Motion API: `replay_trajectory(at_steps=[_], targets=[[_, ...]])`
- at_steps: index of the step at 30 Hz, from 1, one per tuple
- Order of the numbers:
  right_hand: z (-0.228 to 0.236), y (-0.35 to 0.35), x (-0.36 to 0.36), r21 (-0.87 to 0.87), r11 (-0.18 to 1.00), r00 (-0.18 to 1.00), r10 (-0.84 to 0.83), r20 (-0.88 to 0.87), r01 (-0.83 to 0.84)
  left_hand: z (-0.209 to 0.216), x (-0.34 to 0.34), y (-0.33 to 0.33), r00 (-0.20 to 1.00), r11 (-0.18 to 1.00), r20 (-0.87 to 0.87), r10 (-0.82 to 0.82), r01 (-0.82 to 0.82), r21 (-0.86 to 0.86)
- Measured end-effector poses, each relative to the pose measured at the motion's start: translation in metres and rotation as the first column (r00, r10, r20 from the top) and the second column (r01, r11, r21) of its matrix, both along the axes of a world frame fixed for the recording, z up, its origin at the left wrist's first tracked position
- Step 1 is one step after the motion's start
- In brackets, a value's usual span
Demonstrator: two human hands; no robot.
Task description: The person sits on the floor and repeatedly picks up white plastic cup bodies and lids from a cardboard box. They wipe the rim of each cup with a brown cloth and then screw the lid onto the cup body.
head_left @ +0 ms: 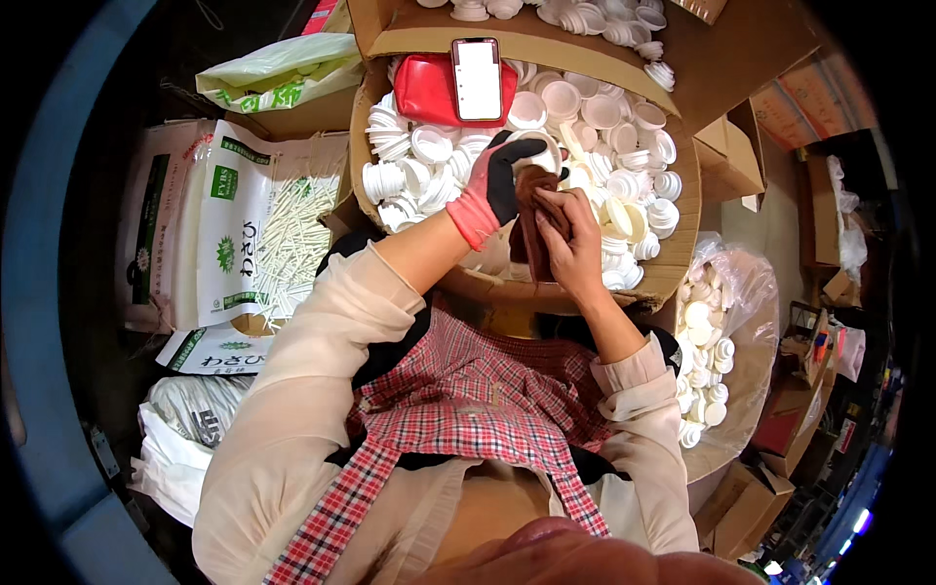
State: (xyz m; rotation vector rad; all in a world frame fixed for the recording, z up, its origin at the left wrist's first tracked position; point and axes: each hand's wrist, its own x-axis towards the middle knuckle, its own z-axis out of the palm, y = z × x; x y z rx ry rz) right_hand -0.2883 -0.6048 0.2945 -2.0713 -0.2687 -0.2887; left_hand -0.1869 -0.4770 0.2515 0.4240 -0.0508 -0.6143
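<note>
My left hand [492, 185], in a pink and black glove, grips a round white plastic cap [548, 156] above a big cardboard box [688, 210]. Bare and closed on a brown cloth [531, 239], my right hand [577, 234] presses the cloth up near the cap's underside. How much of the cap the cloth touches is partly hidden by my fingers. Many loose white plastic caps [432, 144] fill the box around both hands. On the caps at the far side lies a red pouch [425, 90], with a lit phone [477, 83] resting on it.
To the left, a printed white sack [222, 224] stands beside a heap of thin white sticks [292, 239]. A plastic-lined container [746, 341] of more white caps is at the right. Beyond the box sits another carton with caps [585, 18]. Open cartons [746, 507] stand lower right.
</note>
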Motion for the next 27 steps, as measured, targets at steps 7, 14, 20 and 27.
replay_trajectory(at_steps=[7, 14, 20, 27], targets=[[0.002, 0.022, 0.010, -0.183, 0.974, 0.967, -0.090, 0.238, 0.135, -0.017, -0.013, -0.007, 0.938, 0.982, 0.345, -0.048, -0.018, 0.186], [0.002, -0.004, 0.009, -0.593, 0.804, 0.892, 0.244, 0.380, 0.032, 0.004, -0.014, 0.032, 0.246, 0.515, 0.958, -0.150, -0.807, 0.288], [-0.001, -0.017, 0.013, -0.549, 0.815, 0.848, 0.151, 0.509, 0.184, -0.013, -0.010, 0.010, 0.903, 0.904, -0.076, -0.422, 0.412, -0.115], [-0.009, -0.002, 0.019, -0.432, 0.816, 0.893, -0.209, 0.399, 0.384, 0.012, -0.042, -0.012, 0.876, 0.748, 0.482, 0.034, -0.342, 0.568]])
